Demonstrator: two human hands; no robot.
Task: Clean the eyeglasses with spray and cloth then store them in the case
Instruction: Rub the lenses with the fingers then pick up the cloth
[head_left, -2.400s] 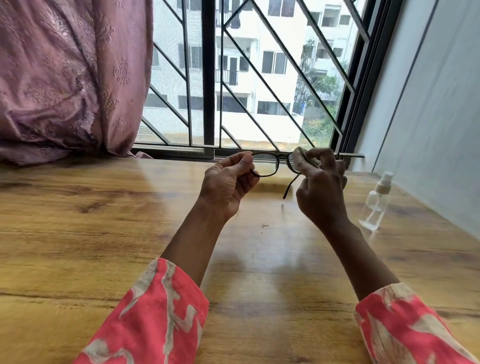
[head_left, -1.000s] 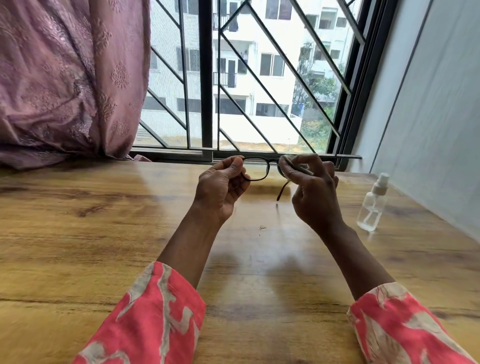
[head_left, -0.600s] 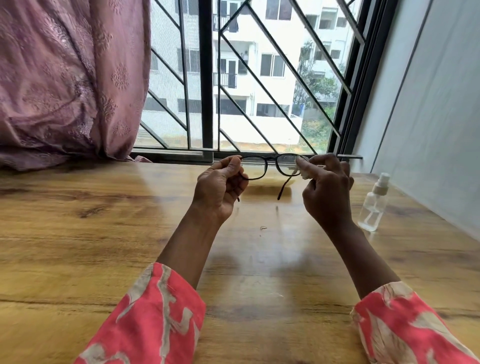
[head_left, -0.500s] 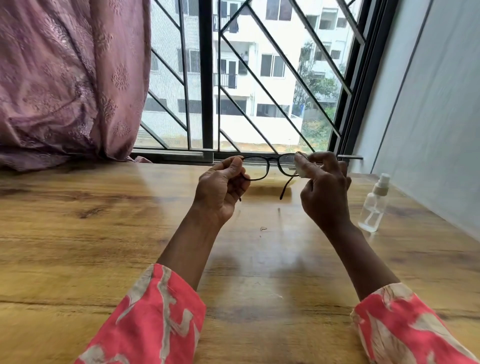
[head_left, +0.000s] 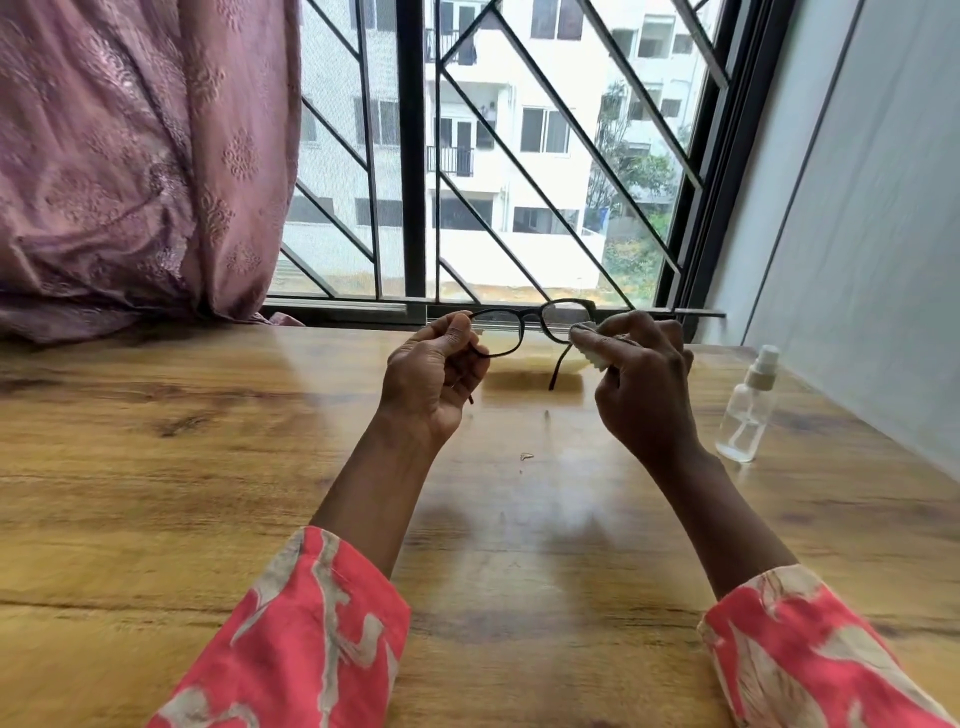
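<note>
A pair of black-framed eyeglasses (head_left: 532, 325) is held in the air above a glossy wooden table (head_left: 208, 467), in front of a barred window (head_left: 467, 156). The left end of the frame is pinched between the thumb and curled fingers of the left hand (head_left: 434, 382), with the left temple arm tucked inside the closed fingers. The right hand (head_left: 641, 387) is closed around a small pale cloth (head_left: 587, 351), which is pressed between thumb and forefinger against the lower outer edge of the right lens. The right temple arm is seen hanging down, unfolded, just left of the cloth. Both lenses are turned toward the window and are seen from behind.

A small clear spray bottle (head_left: 748, 415) with a pale cap is seen standing upright on the table to the right of the right hand, well apart from it and near a grey wall (head_left: 857, 234). A tiny scrap (head_left: 525, 456) is seen on the tabletop between the forearms. Coral sleeves (head_left: 311, 639) with a grey print are worn on both arms. A mauve patterned curtain (head_left: 130, 156) is bunched at the left of the window, its hem resting on the table.
</note>
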